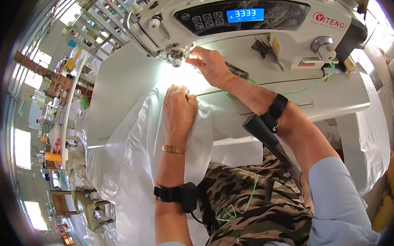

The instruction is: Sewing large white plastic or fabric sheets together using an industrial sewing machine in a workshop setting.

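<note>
Two bare hands at work by the needle end of the white industrial sewing machine (322, 29). Left hand (179, 108) sits just in front of the machine's needle end, fingers curled down onto a translucent white plastic sheet (136, 139); touching it, but cannot tell whether it is pinched or only pressed. Right hand (212, 67) is up beside the machine's needle end, thumb and fingers drawn close together; strong glare there, cannot tell whether it grasps anything. Sheet runs from the machine's needle end toward the person, over the front edge of the white tabletop (125, 82), hanging in loose folds.

Black control panel with blue lit display (245, 15) on the machine's front. Dark, pointed metal tool (273, 53) under the machine's arm, near the pillar. Thin bright green thread (301, 90) trails from the machine's pillar end across the tabletop. Gold metal wristband (173, 149) on the left wrist. Brown-green camouflage cloth (253, 204) covers the lap, in front of the machine.
</note>
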{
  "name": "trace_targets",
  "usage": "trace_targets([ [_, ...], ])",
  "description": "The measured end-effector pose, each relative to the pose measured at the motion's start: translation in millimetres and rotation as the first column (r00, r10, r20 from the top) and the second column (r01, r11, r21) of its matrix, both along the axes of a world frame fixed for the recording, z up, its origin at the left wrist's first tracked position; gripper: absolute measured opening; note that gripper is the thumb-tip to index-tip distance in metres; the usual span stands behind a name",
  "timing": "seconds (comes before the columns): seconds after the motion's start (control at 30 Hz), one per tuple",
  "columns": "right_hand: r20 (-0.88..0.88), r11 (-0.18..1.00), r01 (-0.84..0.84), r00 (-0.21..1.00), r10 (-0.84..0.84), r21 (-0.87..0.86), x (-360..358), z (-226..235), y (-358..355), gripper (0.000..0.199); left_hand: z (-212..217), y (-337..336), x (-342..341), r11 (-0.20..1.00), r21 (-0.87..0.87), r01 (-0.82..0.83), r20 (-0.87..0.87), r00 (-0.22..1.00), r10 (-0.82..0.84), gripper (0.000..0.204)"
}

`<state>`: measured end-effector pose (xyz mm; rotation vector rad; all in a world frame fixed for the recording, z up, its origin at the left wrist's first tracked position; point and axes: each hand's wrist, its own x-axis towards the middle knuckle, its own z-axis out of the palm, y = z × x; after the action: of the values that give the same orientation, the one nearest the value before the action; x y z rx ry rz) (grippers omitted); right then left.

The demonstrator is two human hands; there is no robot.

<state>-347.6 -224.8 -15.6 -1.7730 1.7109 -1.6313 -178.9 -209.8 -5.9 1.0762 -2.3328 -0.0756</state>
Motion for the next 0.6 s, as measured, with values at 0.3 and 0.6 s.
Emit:
trace_targets([
  [0.3,-0.029,0.996,-0.054,0.998,0.056,0.071,-8.6,4.7,3.0,0.033,1.9,20.7,17.3,0.996,0.057,0.065,-0.076,0.995,-0.06,0.02],
  [0.6,0.009,0.986,-0.059,0.998,0.059,0.157,-2.5,3.5,0.6,0.041,6.2,-3.9,1.8,0.999,0.033,0.028,-0.044,0.999,-0.027,0.024],
])
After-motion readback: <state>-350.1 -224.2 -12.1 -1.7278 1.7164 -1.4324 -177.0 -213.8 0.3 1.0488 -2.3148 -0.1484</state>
